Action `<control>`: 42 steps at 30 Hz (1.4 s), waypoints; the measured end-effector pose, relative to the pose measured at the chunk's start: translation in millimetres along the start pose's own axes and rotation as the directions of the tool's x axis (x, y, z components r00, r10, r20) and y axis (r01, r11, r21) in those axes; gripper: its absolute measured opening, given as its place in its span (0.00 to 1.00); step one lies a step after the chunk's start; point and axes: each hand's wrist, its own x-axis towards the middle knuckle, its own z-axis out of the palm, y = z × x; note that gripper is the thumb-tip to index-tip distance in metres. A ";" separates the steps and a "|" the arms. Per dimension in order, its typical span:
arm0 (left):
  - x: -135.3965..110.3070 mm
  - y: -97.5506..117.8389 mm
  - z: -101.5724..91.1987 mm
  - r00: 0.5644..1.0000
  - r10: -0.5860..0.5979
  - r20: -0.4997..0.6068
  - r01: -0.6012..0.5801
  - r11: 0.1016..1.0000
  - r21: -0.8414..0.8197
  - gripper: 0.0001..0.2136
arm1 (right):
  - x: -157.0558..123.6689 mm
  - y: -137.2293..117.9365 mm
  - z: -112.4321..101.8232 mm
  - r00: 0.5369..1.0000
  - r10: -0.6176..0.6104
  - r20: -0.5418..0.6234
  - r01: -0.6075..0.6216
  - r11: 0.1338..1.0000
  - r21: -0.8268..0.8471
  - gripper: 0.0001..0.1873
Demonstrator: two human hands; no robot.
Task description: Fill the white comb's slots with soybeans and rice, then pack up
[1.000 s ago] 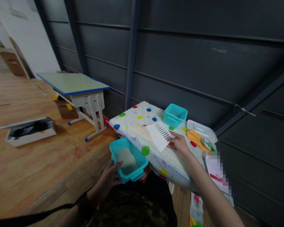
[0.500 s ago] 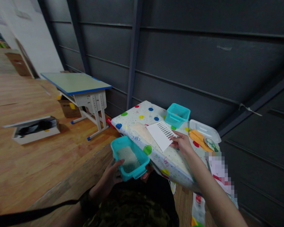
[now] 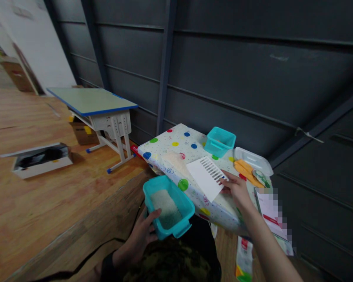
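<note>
My left hand (image 3: 144,234) grips the near left side of a teal plastic container (image 3: 184,206), thumb over its rim. White, rice-like grains (image 3: 164,205) cover the container's bottom, and it is held by the table's front edge. In my right hand (image 3: 237,190) is a white card (image 3: 204,182) with a row of dark bars, pinched at its right side and held low over the tablecloth. Whether the bars are slots or print I cannot tell. Beside the card, a thin spread of pale grains (image 3: 175,161) lies on the cloth.
The table (image 3: 153,148) has a dotted cloth. On it are a second teal container (image 3: 219,145), a clear lid (image 3: 254,159), an orange cloth (image 3: 245,172) and a printed sheet (image 3: 269,211). A dark panelled wall (image 3: 211,70) stands behind; a desk (image 3: 91,100) is left.
The teal container has shifted right and slightly nearer to me in my left hand. My right hand has drawn the card right and toward the table's front edge.
</note>
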 end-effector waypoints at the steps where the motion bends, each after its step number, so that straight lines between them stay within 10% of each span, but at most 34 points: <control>1: -3.7 0.1 2.6 1.000 -0.006 0.013 0.006 1.000 -0.007 0.36 | -1.8 -0.4 0.0 1.000 0.016 0.023 -0.016 1.000 0.006 0.31; 23: -4.8 -3.0 10.8 0.996 0.037 0.076 -0.038 0.999 0.011 0.41 | -26.5 -3.1 9.7 0.966 0.091 0.244 -0.099 0.995 0.024 0.33; 30: -0.1 -2.7 7.5 0.994 0.052 0.091 -0.053 0.999 0.011 0.38 | -7.1 0.5 -7.0 0.999 -0.022 0.044 0.021 0.999 0.024 0.35; 38: -1.5 5.4 8.9 0.998 0.043 0.037 -0.044 0.999 0.027 0.37 | -26.7 -1.0 7.1 0.980 0.063 0.189 -0.070 0.997 0.030 0.35; 42: -2.7 12.4 8.4 0.999 0.051 0.011 -0.052 0.998 0.036 0.35 | -5.3 -6.0 3.1 0.999 -0.025 0.045 0.022 0.998 0.056 0.35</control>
